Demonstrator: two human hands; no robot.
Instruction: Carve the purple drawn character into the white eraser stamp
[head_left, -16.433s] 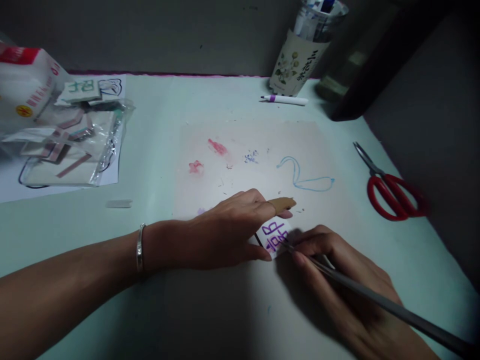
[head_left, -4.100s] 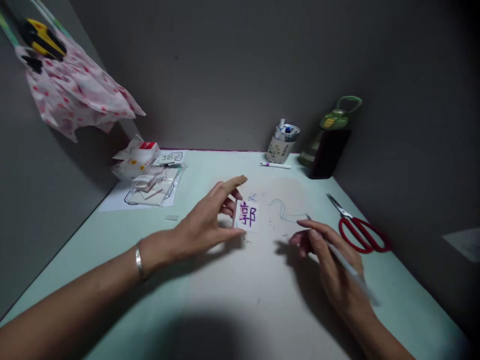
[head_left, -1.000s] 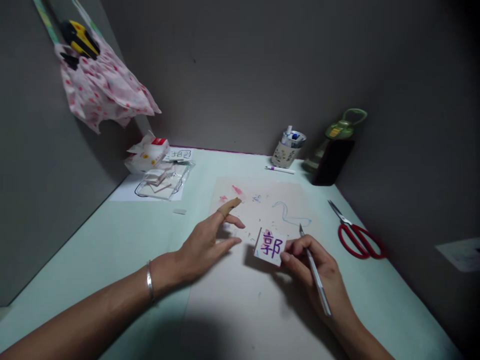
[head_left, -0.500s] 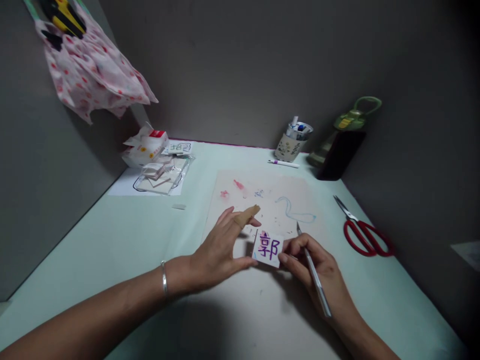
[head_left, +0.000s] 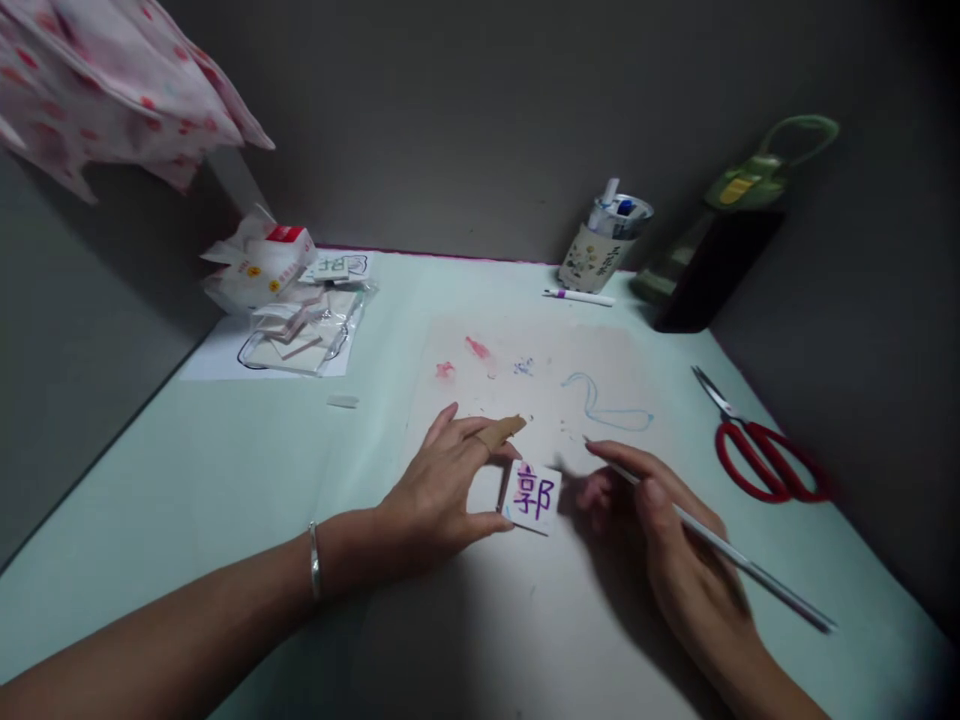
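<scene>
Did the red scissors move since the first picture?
No, the red scissors lie to the right of the blue swan drawing, just as before.

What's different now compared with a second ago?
The small square with purple writing has passed leftward, from the right hand to the left hand. The right hand has let go of it but still holds the slim silver tool. The scissors, marker and pen jar stayed put.
</scene>
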